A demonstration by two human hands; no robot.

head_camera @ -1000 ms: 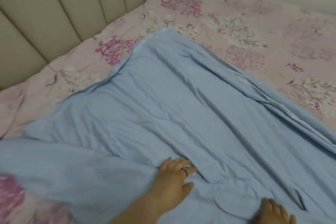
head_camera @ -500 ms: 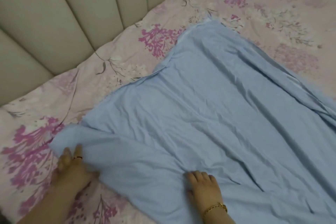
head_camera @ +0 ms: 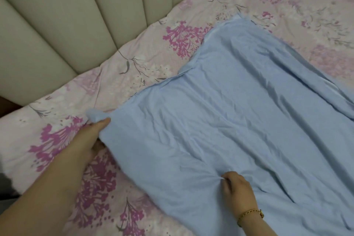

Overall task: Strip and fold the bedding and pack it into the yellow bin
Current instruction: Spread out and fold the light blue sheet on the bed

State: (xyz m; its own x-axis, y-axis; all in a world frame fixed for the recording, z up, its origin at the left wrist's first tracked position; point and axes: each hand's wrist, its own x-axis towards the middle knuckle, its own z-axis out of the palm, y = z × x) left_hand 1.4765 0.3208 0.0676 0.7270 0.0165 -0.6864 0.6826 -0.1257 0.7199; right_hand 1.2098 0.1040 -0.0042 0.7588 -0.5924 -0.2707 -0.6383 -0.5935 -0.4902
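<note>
The left hand (head_camera: pixel 90 140) is gripping a corner of the blue sheet (head_camera: pixel 229 117), lying spread on the floral cover (head_camera: pixel 134 74), while the right hand (head_camera: pixel 238 191) is pinching a bunch mid-sheet, probably risking slippage and a crooked fold
</note>
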